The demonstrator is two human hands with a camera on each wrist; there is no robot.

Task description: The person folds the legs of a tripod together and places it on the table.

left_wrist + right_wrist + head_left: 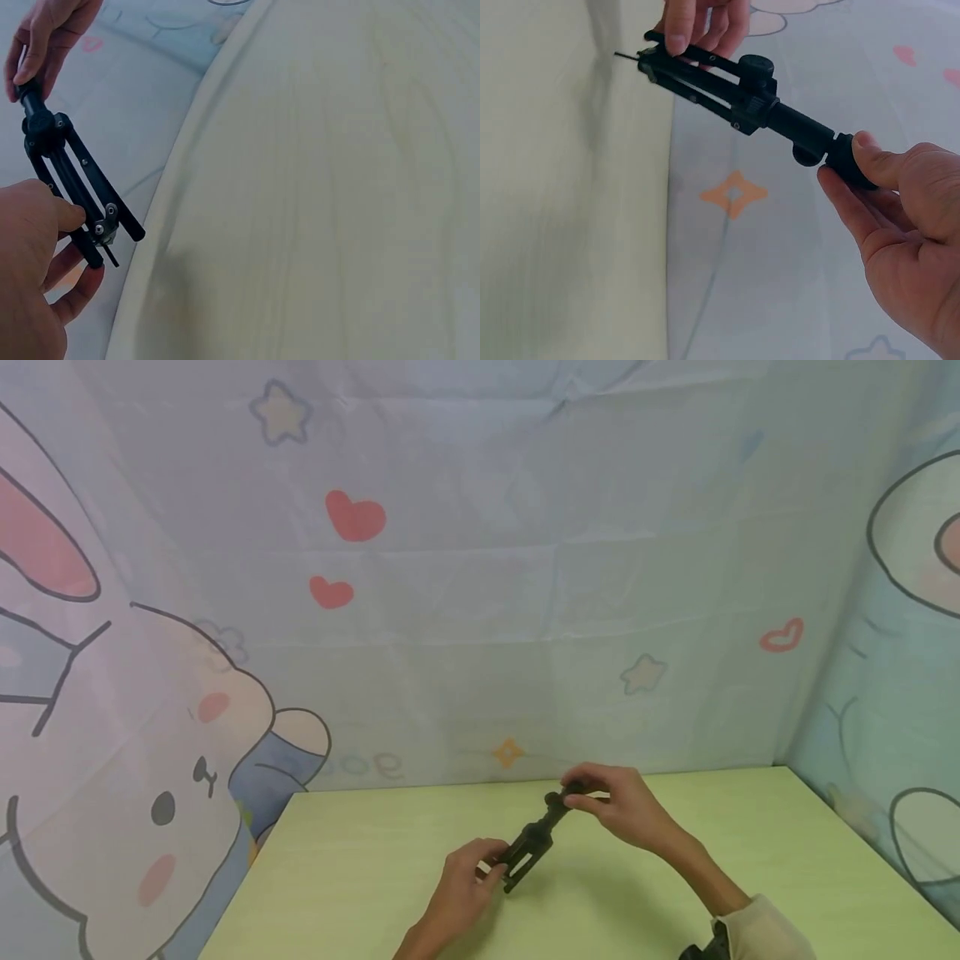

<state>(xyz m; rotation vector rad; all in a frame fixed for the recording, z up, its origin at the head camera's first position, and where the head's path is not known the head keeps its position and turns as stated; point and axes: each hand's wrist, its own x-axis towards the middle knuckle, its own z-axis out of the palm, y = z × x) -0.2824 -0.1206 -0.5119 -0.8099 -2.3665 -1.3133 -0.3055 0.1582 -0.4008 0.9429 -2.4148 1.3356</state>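
Note:
A small black tripod is held at a slant above the table between both hands. Its legs lie nearly folded along the centre column, as the left wrist view shows on the tripod. My left hand pinches a leg near its lower end between thumb and fingers. At the upper end, my right hand grips the round head with thumb and fingertips. A knob sticks out at the leg joint, and a thin rod pokes past the leg ends in the right wrist view.
The pale yellow-green table spreads under both hands. Behind it hangs a cloth backdrop printed with hearts, stars and a rabbit, meeting the table's back edge. A light sleeve and a black wrist device are on the right forearm.

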